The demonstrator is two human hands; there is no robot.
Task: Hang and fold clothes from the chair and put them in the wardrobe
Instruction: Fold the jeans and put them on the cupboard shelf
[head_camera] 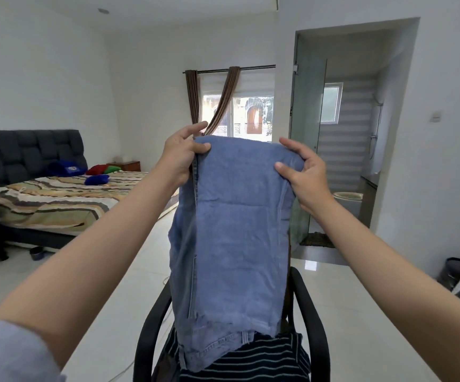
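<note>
The bed (58, 199) occupies the left side of the room, with a dark tufted headboard (27, 154), a striped cover, and blue, red and green cushions (96, 179) near its head. A small wooden nightstand (125, 165) stands beyond the bed; its lower part is hidden. The window (240, 117) with brown curtains (223, 100) lies straight ahead, partly screened by the raised garment. A doorway (347, 133) on the right opens onto a bathroom behind a glass panel; the toilet (347, 198) inside is partly cut off by the right forearm. A dark bin (455, 272) stands on the floor by the right wall, its side hidden by a grey object at the frame edge.

The blue jeans (231, 238) are held up at the centre, folded over at the top edge, hanging straight down in front of the black chair (311, 321). The waistband end rests on a dark striped garment (262, 359) lying on the chair seat. The jeans hide the chair back and most of the seat; only the two armrests and part of the seat show.

The left hand (180, 158) pinches the top left corner of the jeans between thumb and fingers (195, 129), the index finger extended above the fold. The right hand (302, 172) grips the top right corner, thumb in front, fingers curled behind the cloth. The wardrobe cannot be made out.
</note>
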